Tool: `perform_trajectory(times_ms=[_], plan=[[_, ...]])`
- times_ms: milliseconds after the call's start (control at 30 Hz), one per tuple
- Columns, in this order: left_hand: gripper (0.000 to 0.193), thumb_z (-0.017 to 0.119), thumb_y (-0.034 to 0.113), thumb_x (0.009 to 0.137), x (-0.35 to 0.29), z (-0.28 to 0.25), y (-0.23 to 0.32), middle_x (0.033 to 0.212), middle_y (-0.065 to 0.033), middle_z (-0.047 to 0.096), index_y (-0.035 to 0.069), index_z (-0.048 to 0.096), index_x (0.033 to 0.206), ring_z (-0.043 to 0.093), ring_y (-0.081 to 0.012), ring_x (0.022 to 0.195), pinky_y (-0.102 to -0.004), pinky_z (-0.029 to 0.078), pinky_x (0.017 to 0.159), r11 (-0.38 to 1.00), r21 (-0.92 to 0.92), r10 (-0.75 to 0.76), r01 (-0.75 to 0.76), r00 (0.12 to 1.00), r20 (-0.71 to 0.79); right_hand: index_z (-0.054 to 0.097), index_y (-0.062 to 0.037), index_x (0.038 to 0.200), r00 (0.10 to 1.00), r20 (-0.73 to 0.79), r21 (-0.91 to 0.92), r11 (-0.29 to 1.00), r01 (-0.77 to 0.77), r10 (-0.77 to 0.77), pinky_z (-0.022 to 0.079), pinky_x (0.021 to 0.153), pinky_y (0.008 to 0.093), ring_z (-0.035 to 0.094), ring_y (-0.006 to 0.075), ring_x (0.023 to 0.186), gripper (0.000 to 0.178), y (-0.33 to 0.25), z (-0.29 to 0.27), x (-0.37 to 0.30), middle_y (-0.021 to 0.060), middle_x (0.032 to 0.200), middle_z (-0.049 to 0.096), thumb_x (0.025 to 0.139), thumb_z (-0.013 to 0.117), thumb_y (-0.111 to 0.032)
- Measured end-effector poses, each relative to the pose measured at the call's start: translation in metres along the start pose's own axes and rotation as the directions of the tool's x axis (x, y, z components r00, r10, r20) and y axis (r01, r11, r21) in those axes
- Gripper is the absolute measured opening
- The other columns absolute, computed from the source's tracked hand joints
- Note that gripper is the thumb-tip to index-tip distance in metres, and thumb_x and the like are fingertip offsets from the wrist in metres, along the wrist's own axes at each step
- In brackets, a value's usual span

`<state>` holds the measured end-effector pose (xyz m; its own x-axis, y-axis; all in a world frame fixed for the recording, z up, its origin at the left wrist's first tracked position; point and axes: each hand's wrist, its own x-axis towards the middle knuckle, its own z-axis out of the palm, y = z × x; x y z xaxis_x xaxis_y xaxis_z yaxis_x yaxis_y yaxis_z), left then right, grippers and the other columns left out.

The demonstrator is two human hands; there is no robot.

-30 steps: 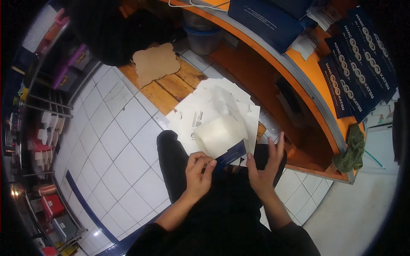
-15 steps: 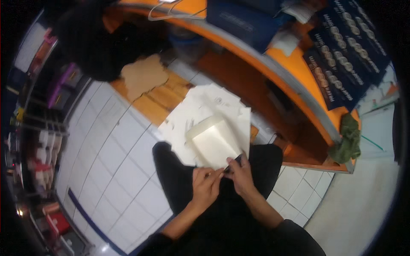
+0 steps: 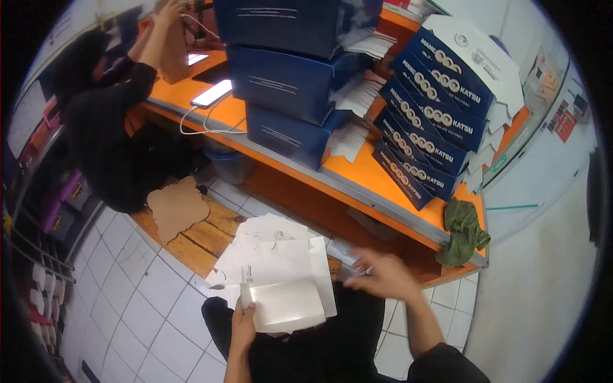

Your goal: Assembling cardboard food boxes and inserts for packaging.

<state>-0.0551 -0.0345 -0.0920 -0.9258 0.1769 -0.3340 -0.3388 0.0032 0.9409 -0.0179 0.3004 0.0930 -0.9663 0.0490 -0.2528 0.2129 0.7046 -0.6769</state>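
Far left, one brown, wavy-edged cardboard sheet point(image 3: 177, 207), lying on a slatted wooden bench point(image 3: 201, 239). Next, your left hand point(image 3: 242, 327): fingers closed on the left wall of the carton, thumb on the inner side. Beside it, a fan of flat white card sheets point(image 3: 271, 255), partly on the bench. In front of these, above your lap, one open-topped carton with a cream-white interior point(image 3: 287, 303); whether sheets or thighs bear its weight, you cannot tell. Handling note: hold that left pinch light and low near the crease, since thin card probably bows under a hard grip; steady the far end before loading any corner; press along folds, not mid-panel. To the right, your right hand point(image 3: 389, 276), blurred, fingers spread wide, nothing visible in them, apart from the carton; best brought in flat against the right wall, level with the left. Behind, on an orange counter point(image 3: 357, 185), nested dark-blue cartons point(image 3: 424, 150); far right, a crumpled green cloth point(image 3: 463, 233), clear of your elbow.
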Motion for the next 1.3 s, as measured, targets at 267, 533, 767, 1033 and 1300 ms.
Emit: perform_trajectory(times_ms=[267, 533, 767, 1033, 1300], plan=[[0.058, 0.066, 0.039, 0.091, 0.02, 0.006, -0.076, 0.121, -0.0237, 0.061, 0.003, 0.059, 0.136, 0.061, -0.043, 0.112, -0.0478, 0.05, 0.097, 0.735, 0.675, 0.081, 0.061, 0.981, -0.176, 0.068, 0.001, 0.119, 0.15, -0.659, -0.751, 0.652, -0.1, -0.737, 0.054, 0.08, 0.0299, 0.069, 0.0174, 0.085, 0.035, -0.123, -0.221, -0.001, 0.0131, 0.101, 0.073, 0.094, 0.073, -0.024], [0.066, 0.069, 0.051, 0.089, 0.016, 0.013, -0.081, 0.124, -0.0202, 0.059, 0.004, 0.06, 0.134, 0.06, -0.0392, 0.116, -0.0471, 0.049, 0.098, 0.817, 0.577, 0.153, 0.005, 0.962, -0.225, 0.071, 0.0044, 0.118, 0.761, -0.608, -0.476, 0.871, -0.119, -0.228, 0.052, 0.081, 0.0299, 0.069, 0.0153, 0.083, 0.041, -0.108, -0.345, 0.037, 0.01, 0.095, 0.076, 0.097, 0.068, -0.031], [0.061, 0.067, 0.05, 0.092, 0.015, 0.009, -0.09, 0.121, -0.0199, 0.06, 0.002, 0.061, 0.13, 0.06, -0.0379, 0.113, -0.0471, 0.049, 0.097, 0.86, 0.509, 0.168, -0.023, 0.956, -0.24, 0.075, 0.0002, 0.114, 0.572, -0.762, -0.377, 0.926, -0.01, -0.304, 0.048, 0.075, 0.0252, 0.062, 0.0091, 0.078, 0.032, -0.125, -0.336, 0.033, 0.0034, 0.089, 0.073, 0.098, 0.068, -0.027], [0.047, 0.067, 0.033, 0.096, 0.023, 0.006, -0.084, 0.108, -0.0187, 0.061, -0.003, 0.061, 0.126, 0.059, -0.0334, 0.094, -0.0429, 0.049, 0.085, 0.809, 0.55, 0.433, -0.204, 0.842, -0.323, 0.075, -0.0098, 0.113, 0.046, -0.241, -0.906, 0.207, -0.37, -0.97, 0.038, 0.112, 0.0466, 0.071, 0.0211, 0.088, 0.022, -0.144, -0.238, 0.012, 0.0073, 0.099, 0.076, 0.092, 0.068, -0.009], [0.051, 0.048, 0.036, 0.107, -0.027, 0.002, 0.033, 0.123, -0.012, 0.064, -0.003, 0.05, 0.139, 0.063, -0.0222, 0.1, -0.0361, 0.052, 0.085, 0.851, -0.19, 0.444, -0.49, 0.864, -0.238, 0.071, -0.0185, 0.102, 0.265, 0.198, -0.944, -0.111, 0.311, -0.944, 0.044, 0.103, 0.0554, 0.066, 0.0127, 0.094, 0.015, -0.086, 0.022, -0.004, -0.0015, 0.096, 0.067, 0.088, 0.068, -0.023]])
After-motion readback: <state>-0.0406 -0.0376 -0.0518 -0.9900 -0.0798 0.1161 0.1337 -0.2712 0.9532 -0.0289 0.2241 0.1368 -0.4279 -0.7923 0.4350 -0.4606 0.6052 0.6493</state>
